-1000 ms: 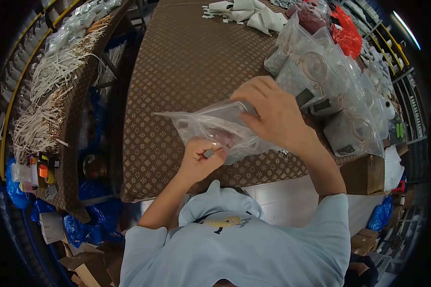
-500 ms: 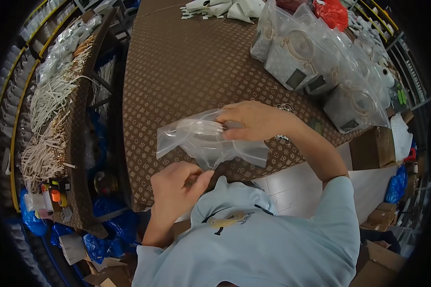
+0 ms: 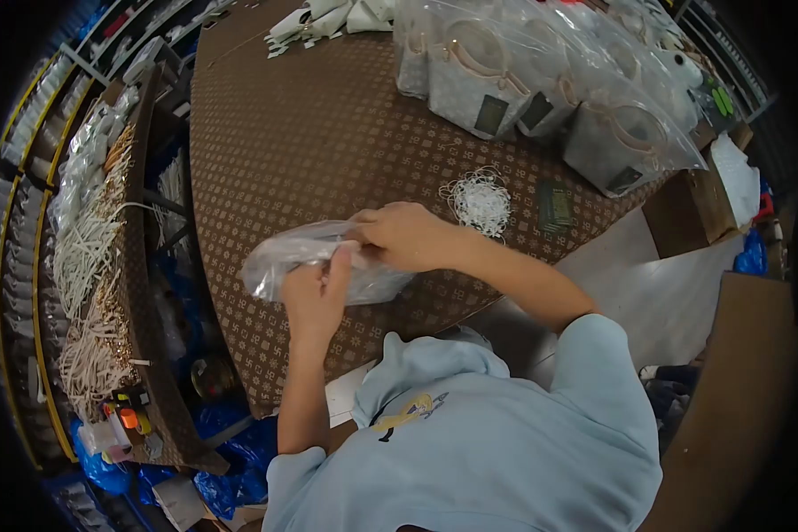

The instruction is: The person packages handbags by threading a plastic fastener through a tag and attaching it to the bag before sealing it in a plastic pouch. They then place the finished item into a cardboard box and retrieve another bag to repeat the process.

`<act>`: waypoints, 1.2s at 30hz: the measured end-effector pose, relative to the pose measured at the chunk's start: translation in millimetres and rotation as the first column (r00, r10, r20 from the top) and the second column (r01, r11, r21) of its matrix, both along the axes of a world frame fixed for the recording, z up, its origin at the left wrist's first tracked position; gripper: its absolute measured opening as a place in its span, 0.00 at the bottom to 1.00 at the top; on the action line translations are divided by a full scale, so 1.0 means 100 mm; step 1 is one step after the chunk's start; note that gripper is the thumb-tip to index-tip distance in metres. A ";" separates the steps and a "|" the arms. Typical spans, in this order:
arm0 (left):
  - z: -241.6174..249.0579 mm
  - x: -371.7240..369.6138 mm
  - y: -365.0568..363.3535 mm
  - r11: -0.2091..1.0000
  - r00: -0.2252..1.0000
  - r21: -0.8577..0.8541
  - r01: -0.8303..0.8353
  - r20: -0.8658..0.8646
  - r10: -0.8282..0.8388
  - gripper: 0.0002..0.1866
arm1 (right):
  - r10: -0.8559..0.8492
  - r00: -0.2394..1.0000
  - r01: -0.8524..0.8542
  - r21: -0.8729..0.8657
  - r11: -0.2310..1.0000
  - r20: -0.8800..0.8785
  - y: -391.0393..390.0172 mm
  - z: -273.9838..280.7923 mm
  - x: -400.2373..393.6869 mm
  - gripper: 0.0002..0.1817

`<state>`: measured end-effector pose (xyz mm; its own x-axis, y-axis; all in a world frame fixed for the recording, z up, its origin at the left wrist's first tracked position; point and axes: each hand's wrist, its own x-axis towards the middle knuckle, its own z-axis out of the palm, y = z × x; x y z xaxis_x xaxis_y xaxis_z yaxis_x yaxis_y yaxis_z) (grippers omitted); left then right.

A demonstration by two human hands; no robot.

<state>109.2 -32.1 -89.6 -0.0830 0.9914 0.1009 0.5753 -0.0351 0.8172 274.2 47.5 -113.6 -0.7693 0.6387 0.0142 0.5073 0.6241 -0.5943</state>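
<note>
A clear plastic bag (image 3: 377,285) lies crumpled near the front edge of the patterned brown table (image 3: 284,168). My left hand (image 3: 313,297) grips its near side, thumb pointing up and fingers closed on the film. From the right, my right hand (image 3: 408,236) reaches across with bent fingers pinching the bag's upper edge, close to my left thumb. The fingertips of the right hand are partly hidden behind the film. Beyond my right wrist sit a tangled pile of white strings (image 3: 481,202) and a stack of dark green cards (image 3: 555,206).
Several handbags in clear plastic, such as this pale handbag (image 3: 474,89), stand at the back right. Off-white pieces (image 3: 328,22) lie at the far edge. On the left, a narrow rack holds bundled straps (image 3: 89,257). A cardboard box (image 3: 683,208) stands right of the table.
My left hand has moved up onto the bag, close to the right hand. The bag is now more bunched. The view has shifted, showing the strings and cards fully.
</note>
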 end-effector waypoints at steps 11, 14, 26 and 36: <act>-0.29 0.03 0.14 0.995 0.657 0.047 0.087 0.748 -0.093 0.11 | -0.120 0.822 0.369 0.360 0.857 -0.557 -0.04 -0.42 0.18 0.12; -0.37 0.03 0.23 0.910 0.772 0.411 0.058 0.559 -0.302 0.11 | -0.469 0.480 0.733 0.045 0.679 -0.741 -0.01 -0.65 1.04 0.14; 0.10 0.19 0.22 0.966 0.765 -0.136 0.221 0.638 -0.085 0.27 | -0.865 -0.186 0.970 0.230 -0.084 0.466 -0.02 -1.70 2.80 0.38; 0.40 -0.08 -0.20 0.972 0.955 -0.179 0.150 -0.226 -0.190 0.24 | -0.847 -0.074 0.905 0.391 0.164 0.526 0.13 -1.82 2.88 0.29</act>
